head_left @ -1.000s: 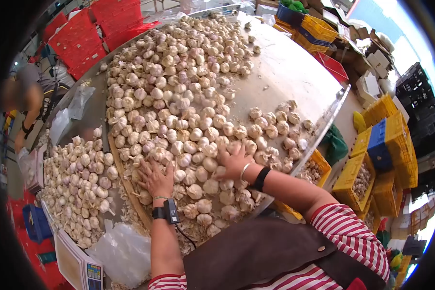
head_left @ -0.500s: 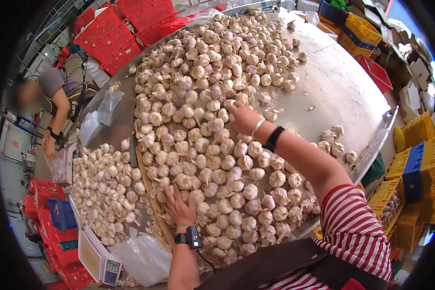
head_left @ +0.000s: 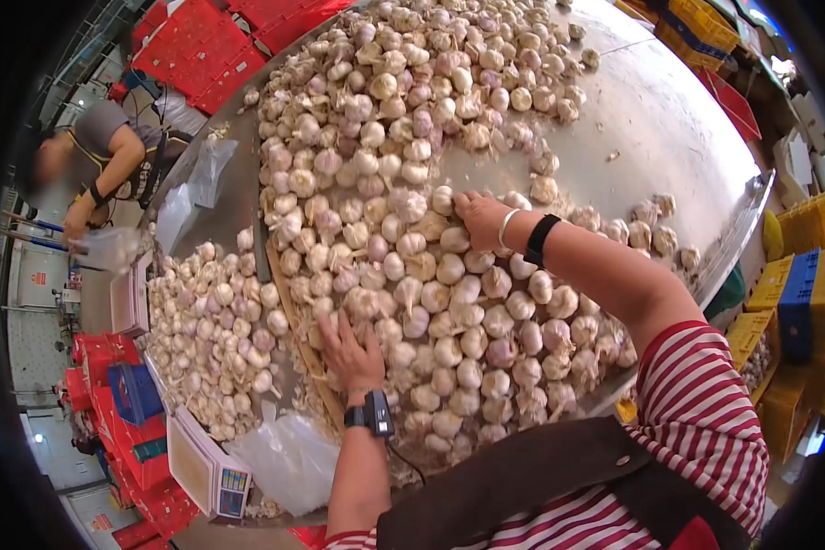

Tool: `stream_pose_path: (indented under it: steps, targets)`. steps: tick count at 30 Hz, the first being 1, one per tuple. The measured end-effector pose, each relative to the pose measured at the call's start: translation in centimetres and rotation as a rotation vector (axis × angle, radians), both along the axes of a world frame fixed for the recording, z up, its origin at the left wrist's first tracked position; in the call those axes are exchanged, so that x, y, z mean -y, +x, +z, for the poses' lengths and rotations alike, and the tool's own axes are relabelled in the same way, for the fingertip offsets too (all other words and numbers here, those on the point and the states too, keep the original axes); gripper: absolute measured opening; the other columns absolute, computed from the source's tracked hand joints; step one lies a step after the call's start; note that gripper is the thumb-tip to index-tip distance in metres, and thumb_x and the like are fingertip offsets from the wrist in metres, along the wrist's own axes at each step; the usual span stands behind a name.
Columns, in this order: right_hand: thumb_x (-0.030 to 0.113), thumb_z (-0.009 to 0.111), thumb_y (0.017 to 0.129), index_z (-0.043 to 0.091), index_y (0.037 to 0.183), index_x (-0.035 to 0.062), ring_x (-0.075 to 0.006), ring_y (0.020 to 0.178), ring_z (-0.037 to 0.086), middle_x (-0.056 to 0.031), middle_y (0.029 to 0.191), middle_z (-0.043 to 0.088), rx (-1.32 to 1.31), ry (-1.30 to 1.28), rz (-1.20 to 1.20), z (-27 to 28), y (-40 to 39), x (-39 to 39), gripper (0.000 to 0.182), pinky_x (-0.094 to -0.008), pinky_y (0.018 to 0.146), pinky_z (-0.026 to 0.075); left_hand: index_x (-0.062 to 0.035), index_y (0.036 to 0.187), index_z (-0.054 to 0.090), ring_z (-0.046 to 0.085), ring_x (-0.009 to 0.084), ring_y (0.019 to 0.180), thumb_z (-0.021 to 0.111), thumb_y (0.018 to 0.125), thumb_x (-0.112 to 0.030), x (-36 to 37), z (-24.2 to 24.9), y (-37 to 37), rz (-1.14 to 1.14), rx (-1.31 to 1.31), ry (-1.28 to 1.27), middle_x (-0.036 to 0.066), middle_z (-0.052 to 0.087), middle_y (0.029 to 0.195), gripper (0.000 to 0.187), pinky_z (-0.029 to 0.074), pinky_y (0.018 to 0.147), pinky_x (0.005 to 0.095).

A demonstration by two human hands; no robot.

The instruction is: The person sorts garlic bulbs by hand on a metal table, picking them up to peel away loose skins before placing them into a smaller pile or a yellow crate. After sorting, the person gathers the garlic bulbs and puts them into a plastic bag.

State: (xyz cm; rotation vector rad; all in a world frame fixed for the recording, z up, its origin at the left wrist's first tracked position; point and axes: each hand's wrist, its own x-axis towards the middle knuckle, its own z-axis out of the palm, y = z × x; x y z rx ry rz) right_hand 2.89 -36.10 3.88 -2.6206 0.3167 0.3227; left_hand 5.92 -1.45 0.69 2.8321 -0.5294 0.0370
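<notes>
A large heap of garlic bulbs (head_left: 412, 243) covers much of the metal table in the head view. My left hand (head_left: 350, 356) lies on bulbs at the heap's lower left, close to a wooden strip (head_left: 301, 344), its fingers spread and holding nothing. Farther up, my right hand (head_left: 483, 220) rests against bulbs with its fingers pointing left and bent downward. It appears to press on them rather than grasp one; its fingertips are partly hidden. A single garlic bulb (head_left: 442, 200) sits right by those fingertips.
A smaller pile of garlic (head_left: 215, 321) lies left of the strip, near a scale (head_left: 202, 463) and a clear plastic bag (head_left: 289, 458). Another person (head_left: 110, 165) stands at the left. Red crates (head_left: 197, 55) and yellow crates (head_left: 779, 302) surround the metal table (head_left: 651, 119).
My right hand has drawn bulbs toward me, and a bare strip of metal now shows beyond it. My left hand remains on the lower left bulbs. The view has shifted slightly.
</notes>
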Motion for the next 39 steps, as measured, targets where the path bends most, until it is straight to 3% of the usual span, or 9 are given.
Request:
stream_pose_path:
  steps: [10, 12, 18, 22, 26, 32, 33, 35, 39]
  targets:
    - [0.0, 0.06, 0.076, 0.051, 0.122, 0.005, -0.0404, 0.111, 0.057, -0.021, 0.118, 0.058, 0.06, 0.239, -0.299, 0.8, -10.9, -8.8, 0.047, -0.0443, 0.092, 0.048, -0.0104, 0.142, 0.047, 0.03, 0.0352, 0.14, 0.053, 0.091, -0.039, -0.6, -0.4, 0.1, -0.043, 0.027, -0.024, 0.013, 0.023, 0.157, 0.059, 0.031, 0.105, 0.0572]
    - [0.0, 0.059, 0.079, 0.053, 0.121, 0.0059, -0.0401, 0.11, 0.057, -0.019, 0.117, 0.06, 0.529, 0.281, -0.337, 1.7, -14.0, -10.7, 0.043, -0.0426, 0.093, 0.047, -0.0116, 0.142, 0.047, 0.029, 0.0346, 0.14, 0.052, 0.092, -0.039, -0.8, -0.2, -0.2, -0.058, 0.027, 0.011, 0.013, 0.022, 0.158, 0.058, 0.03, 0.106, 0.0578]
    - [0.006, 0.066, 0.087, 0.047, 0.135, 0.0032, -0.0162, 0.105, 0.06, -0.0074, 0.119, 0.058, 0.69, 1.02, -0.752, 7.4, -29.2, -13.6, 0.052, -0.0293, 0.087, 0.053, -0.0165, 0.143, 0.045, 0.025, 0.038, 0.142, 0.049, 0.094, -0.042, -2.2, -0.6, -2.1, -0.184, 0.03, 0.09, 0.015, 0.023, 0.157, 0.056, 0.021, 0.111, 0.0599]
    - [0.024, 0.056, 0.095, 0.05, 0.133, 0.0048, -0.0188, 0.094, 0.064, -0.0089, 0.115, 0.063, 0.996, 1.476, -1.104, 4.5, -40.5, -16.1, 0.042, -0.0318, 0.074, 0.055, -0.0172, 0.144, 0.044, 0.025, 0.0343, 0.142, 0.053, 0.094, -0.03, -2.5, 1.1, -4.2, -0.286, 0.013, 0.049, 0.015, 0.029, 0.154, 0.052, 0.017, 0.113, 0.0586]
    - [0.021, 0.058, 0.096, 0.055, 0.121, 0.0038, -0.0254, 0.092, 0.065, -0.0132, 0.108, 0.066, 1.17, 1.627, -1.61, -3.3, -50.7, -16.7, 0.031, -0.0378, 0.077, 0.057, -0.0072, 0.109, 0.062, 0.052, 0.0323, 0.108, 0.067, 0.081, -0.016, 0.8, 3.3, -6.5, -0.687, 0.189, -0.431, 0.011, 0.061, 0.109, 0.03, 0.041, 0.094, 0.047]
    - [0.025, 0.057, 0.097, 0.052, 0.122, -0.0052, -0.033, 0.101, 0.061, -0.0206, 0.113, 0.062, 1.826, 1.902, -2.139, -5.7, -56.7, -11.7, 0.039, -0.039, 0.085, 0.056, -0.0066, 0.107, 0.064, 0.059, 0.0306, 0.097, 0.068, 0.079, -0.024, 7.2, 4.0, -10.9, -0.864, 0.063, -0.045, 0.012, 0.066, 0.096, 0.032, 0.046, 0.086, 0.0455]
    - [0.025, 0.057, 0.097, 0.052, 0.122, -0.0052, -0.033, 0.101, 0.061, -0.0206, 0.113, 0.062, 1.824, 1.907, -2.139, -4.6, -55.7, -11.5, 0.039, -0.039, 0.085, 0.056, -0.0075, 0.106, 0.065, 0.059, 0.0315, 0.098, 0.068, 0.079, -0.026, 7.7, 4.2, -11.2, -0.843, 0.021, 0.018, 0.013, 0.067, 0.096, 0.033, 0.047, 0.085, 0.0454]
    - [0.021, 0.055, 0.098, 0.053, 0.123, -0.0038, -0.029, 0.103, 0.06, -0.0196, 0.115, 0.062, 1.549, 1.712, -1.303, -2.7, -51.8, -11.9, 0.035, -0.036, 0.085, 0.056, -0.01, 0.104, 0.066, 0.06, 0.0333, 0.097, 0.069, 0.077, -0.03, 8.4, 3.5, -10.6, -0.838, 0.008, 0.11, 0.013, 0.069, 0.094, 0.033, 0.049, 0.084, 0.0457]
    - [0.013, 0.063, 0.092, 0.056, 0.123, -0.002, -0.0177, 0.086, 0.065, -0.011, 0.103, 0.067, 0.755, 1.133, -1.192, 8.7, -35.9, -14.8, 0.035, -0.0273, 0.075, 0.054, -0.0096, 0.109, 0.065, 0.066, 0.0291, 0.087, 0.073, 0.074, -0.027, 8.5, 4.0, -9.2, -0.828, -0.086, 0.089, 0.012, 0.069, 0.089, 0.04, 0.052, 0.08, 0.0412]
